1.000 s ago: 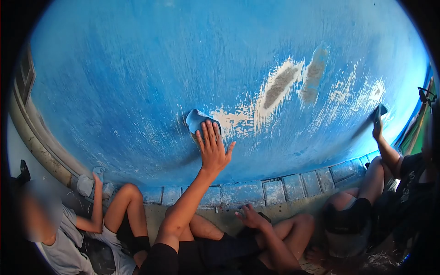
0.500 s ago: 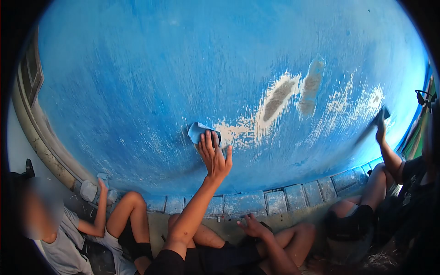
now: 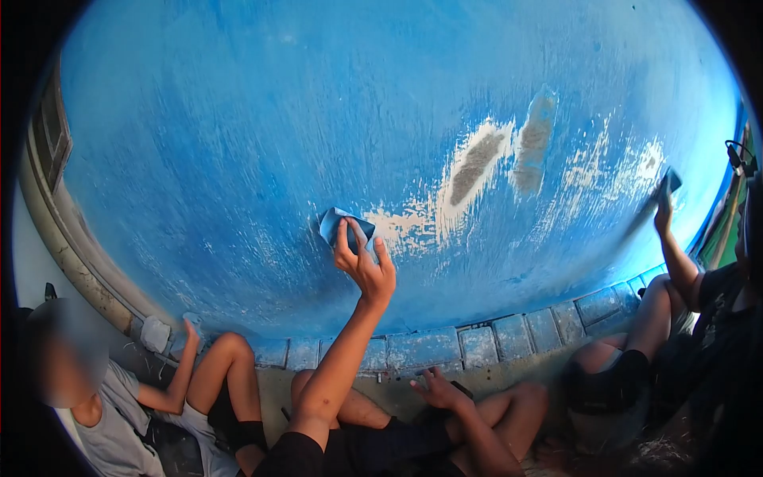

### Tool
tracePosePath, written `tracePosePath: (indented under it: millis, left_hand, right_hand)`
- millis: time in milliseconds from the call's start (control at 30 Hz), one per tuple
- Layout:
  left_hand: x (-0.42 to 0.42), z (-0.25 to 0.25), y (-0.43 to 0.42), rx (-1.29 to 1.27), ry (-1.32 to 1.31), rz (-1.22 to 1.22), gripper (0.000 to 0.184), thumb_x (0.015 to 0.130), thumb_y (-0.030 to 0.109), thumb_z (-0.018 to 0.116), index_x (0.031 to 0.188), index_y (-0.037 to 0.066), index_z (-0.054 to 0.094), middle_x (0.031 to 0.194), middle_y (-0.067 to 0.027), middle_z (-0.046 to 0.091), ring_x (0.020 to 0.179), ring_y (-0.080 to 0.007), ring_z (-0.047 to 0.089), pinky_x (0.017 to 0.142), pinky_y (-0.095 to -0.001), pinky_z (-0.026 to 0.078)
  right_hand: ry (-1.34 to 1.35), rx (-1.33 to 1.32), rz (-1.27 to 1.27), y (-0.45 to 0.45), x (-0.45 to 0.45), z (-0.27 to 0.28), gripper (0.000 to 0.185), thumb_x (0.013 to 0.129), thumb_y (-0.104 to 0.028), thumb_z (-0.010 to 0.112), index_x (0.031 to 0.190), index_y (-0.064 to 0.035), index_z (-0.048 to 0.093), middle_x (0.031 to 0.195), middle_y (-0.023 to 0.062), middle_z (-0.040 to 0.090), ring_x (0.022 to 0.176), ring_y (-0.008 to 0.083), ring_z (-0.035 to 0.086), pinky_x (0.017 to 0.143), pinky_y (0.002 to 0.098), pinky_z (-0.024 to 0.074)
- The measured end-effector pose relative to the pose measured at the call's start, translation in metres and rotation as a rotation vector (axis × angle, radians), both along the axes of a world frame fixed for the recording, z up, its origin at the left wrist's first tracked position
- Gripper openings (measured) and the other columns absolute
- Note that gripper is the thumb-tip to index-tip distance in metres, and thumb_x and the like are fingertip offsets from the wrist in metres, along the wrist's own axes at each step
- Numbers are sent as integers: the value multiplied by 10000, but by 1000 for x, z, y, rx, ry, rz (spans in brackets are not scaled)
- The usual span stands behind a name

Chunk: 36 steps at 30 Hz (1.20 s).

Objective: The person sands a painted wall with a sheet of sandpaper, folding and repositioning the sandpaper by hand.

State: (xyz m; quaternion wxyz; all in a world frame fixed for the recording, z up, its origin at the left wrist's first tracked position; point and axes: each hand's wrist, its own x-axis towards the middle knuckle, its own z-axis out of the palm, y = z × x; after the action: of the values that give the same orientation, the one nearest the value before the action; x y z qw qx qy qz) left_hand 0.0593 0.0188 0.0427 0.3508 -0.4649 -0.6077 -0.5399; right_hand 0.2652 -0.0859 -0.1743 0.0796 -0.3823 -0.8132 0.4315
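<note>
My left hand (image 3: 367, 258) reaches up to the blue wall (image 3: 238, 135). Its bent fingers and thumb press a folded piece of sandpaper (image 3: 328, 229), light blue-grey on one part and dark on another, against the paint. A scraped white patch (image 3: 405, 229) begins just right of the paper. Low down, my right hand (image 3: 437, 392) hovers or rests by my bent knee, fingers loosely apart and nothing visible in them.
On the left a seated person holds a bluish piece (image 3: 193, 319) low at the wall. Another person on the right presses a dark pad (image 3: 671, 180) to it. Grey bare spots (image 3: 477, 168) mark the wall. Painted bricks (image 3: 424, 350) line its foot, with a pale stone block (image 3: 155, 334) at left.
My left hand and the sandpaper have shifted slightly left, and its fingers are now more bent and spread. The left person's hand has moved a little right. My right hand stays put.
</note>
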Motion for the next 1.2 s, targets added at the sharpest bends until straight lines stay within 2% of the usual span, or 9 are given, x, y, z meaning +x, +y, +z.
tracePosePath:
  millis: [200,267,300,433,567,733,900,1033,1200]
  left_hand:
    - [-12,-11,-4,25,96,-35,492,1004,265,358,1341,-84,442,1475,-194,312,1316,-352,315,1057,-480,223]
    - [-19,-27,-4,-117,180,25,480,1001,239,348,1363,-69,418,1491,-188,308,1380,-371,254,1092,-505,198]
    - [-22,-38,-4,-163,144,11,473,957,225,450,1369,-7,445,1499,-125,329,1421,-328,200,1115,-508,171]
    - [-38,-68,-14,-322,248,16,487,916,193,536,1387,92,460,1501,-95,336,1414,-319,222,1125,-494,175]
    - [-45,-76,-22,-389,288,33,497,908,205,557,1388,114,464,1500,-83,340,1414,-306,229,1126,-482,177]
    - [-61,-39,-14,-315,362,-32,481,925,254,516,1396,175,462,1502,-20,346,1411,-268,247,1129,-466,170]
    - [-52,41,-17,-217,348,-79,486,931,230,472,1415,196,437,1496,-7,357,1409,-239,256,1134,-440,165]
    - [-55,32,-16,-220,354,-86,496,927,212,482,1420,198,428,1504,-16,342,1409,-229,255,1137,-430,156]
    - [-60,13,-20,-240,355,-120,518,908,223,525,1417,203,430,1496,-9,355,1408,-214,259,1149,-425,145]
  right_hand:
    - [4,99,11,2,-2,-22,653,950,-492,453,1284,68,417,1239,349,432,1217,477,400,1028,466,357]
    - [0,119,22,3,-4,-25,652,950,-490,454,1280,71,422,1236,349,435,1215,477,402,1028,467,357]
    - [-3,78,13,2,-4,-21,649,949,-489,457,1280,68,424,1238,348,434,1208,476,408,1025,469,358]
    - [-27,-2,30,1,-2,-6,646,948,-492,458,1281,61,431,1255,340,421,1200,474,418,1023,471,360]
    - [-22,37,66,2,-1,-16,637,949,-492,457,1278,53,439,1236,338,436,1182,476,428,1012,471,370]
    - [-7,133,35,2,-2,-41,616,950,-482,462,1256,54,459,1196,335,480,1172,460,439,988,472,382]
    - [40,84,40,-1,-3,-5,582,948,-463,482,1201,61,495,1188,310,491,1113,434,498,947,455,414]
    - [103,187,7,5,-9,-7,509,939,-389,540,1165,66,510,1143,278,528,1042,420,549,893,435,447]
    - [162,100,1,-8,-14,-9,425,899,-315,623,1120,38,541,1066,250,575,1013,399,571,836,432,466]
